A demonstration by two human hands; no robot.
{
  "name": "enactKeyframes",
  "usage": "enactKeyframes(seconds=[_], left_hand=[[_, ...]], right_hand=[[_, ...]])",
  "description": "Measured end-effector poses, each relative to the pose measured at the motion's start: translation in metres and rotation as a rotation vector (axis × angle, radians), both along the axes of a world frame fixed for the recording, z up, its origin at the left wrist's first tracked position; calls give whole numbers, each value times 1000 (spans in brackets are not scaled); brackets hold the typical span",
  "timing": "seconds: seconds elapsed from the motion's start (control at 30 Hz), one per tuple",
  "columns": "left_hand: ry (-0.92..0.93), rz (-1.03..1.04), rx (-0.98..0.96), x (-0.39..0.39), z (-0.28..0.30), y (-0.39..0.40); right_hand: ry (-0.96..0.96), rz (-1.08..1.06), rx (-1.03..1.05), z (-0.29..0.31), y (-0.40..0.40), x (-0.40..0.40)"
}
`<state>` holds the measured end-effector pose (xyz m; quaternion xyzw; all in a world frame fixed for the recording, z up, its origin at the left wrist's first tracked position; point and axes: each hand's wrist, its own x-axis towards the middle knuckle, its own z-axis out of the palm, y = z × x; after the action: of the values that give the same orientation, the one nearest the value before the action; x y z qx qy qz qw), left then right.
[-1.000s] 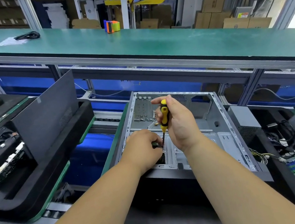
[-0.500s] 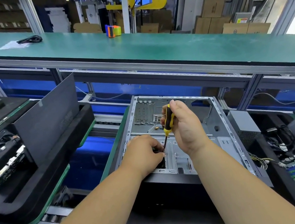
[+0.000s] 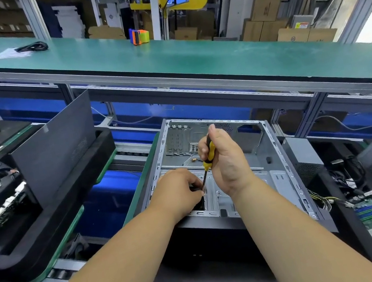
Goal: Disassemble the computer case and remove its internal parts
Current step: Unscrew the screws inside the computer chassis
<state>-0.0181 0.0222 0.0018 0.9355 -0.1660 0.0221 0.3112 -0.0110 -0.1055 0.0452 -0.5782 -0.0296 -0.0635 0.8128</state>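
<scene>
Both bare forearms are reaching forward and converging. The right hand (image 3: 226, 161) is standing upright, fingers curling round a screwdriver (image 3: 208, 159), thumb on top. The left hand (image 3: 180, 191) is lying lower, knuckles up, its fingertips pinching in at the screwdriver's tip.

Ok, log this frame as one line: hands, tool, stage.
right hand: grips screwdriver upright | left hand: fingers at its tip, on a small dark part | computer case: open, mostly stripped | stage: unscrewing
</scene>
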Motion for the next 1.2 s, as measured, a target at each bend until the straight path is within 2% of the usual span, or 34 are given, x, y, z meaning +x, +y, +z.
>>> enactKeyframes(seconds=[0.33,0.57,0.7,0.9,0.97,1.1,1.2], left_hand=[[-91,-7,62,0,-3,-1],[-253,-14,267,-1,-8,-9],[-247,-43,280,1,-10,-10],[-148,-36,247,3,-8,-10],[-64,-11,196,2,-4,-11],[58,31,62,0,5,-20],[104,26,-42,-1,16,-38]], right_hand=[[40,-64,-196,6,-8,-2],[70,-143,-283,10,-15,-8],[46,-182,-312,9,-22,-12],[-81,-213,-616,17,-35,-14],[-68,-265,-584,23,-40,-13],[81,-340,-271,27,-60,-8],[107,-330,-202,27,-85,-11]])
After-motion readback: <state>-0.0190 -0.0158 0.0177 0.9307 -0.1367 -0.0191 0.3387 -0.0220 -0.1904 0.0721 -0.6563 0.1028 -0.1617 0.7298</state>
